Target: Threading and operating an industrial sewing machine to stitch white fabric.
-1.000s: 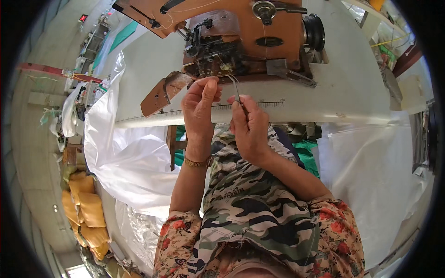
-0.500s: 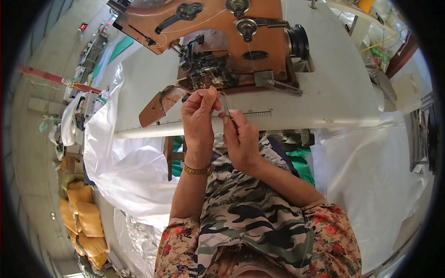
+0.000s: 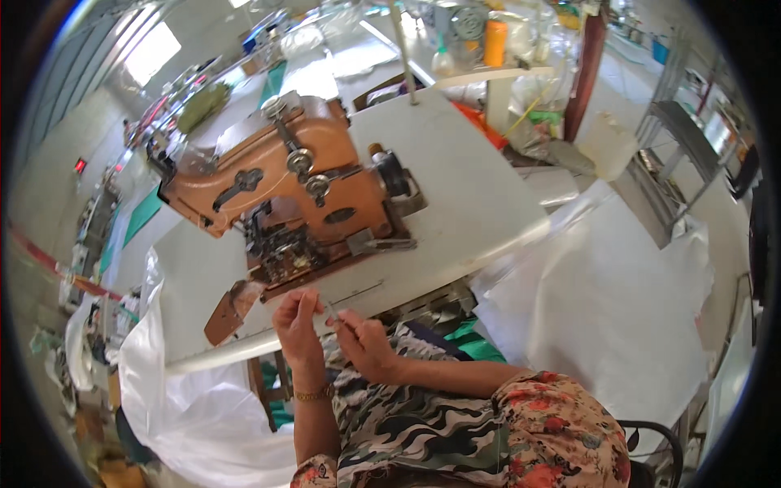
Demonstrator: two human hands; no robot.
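Note:
My left hand [image 3: 298,327], with a gold-coloured bracelet [image 3: 314,394] at its wrist, is raised with thumb and index finger pinched together on a fine thread, hardly visible now. Close beside it on the right, my right hand [image 3: 364,348] grips slim metal tweezers [image 3: 331,312] pointing up toward the left fingertips. Both hands are in front of the table's near edge, just below an orange-brown sewing machine [image 3: 277,175]. Its lower front is uncovered, showing dark metal workings [image 3: 281,244]. A brown hinged cover [image 3: 230,313] hangs swung out to the left of them.
The machine stands on a pale table [image 3: 464,195]. White sheet material hangs at the left [image 3: 187,415] and lies at the right [image 3: 602,285]. Behind are a shelf [image 3: 496,75] with an orange bottle [image 3: 495,43] and a thin upright pole [image 3: 404,53]. A dark metal stand [image 3: 687,134] is far right.
The view has swung up and to the right, so the machine and hands appear lower and further left, with more of the room visible. Both hands keep the same close pose.

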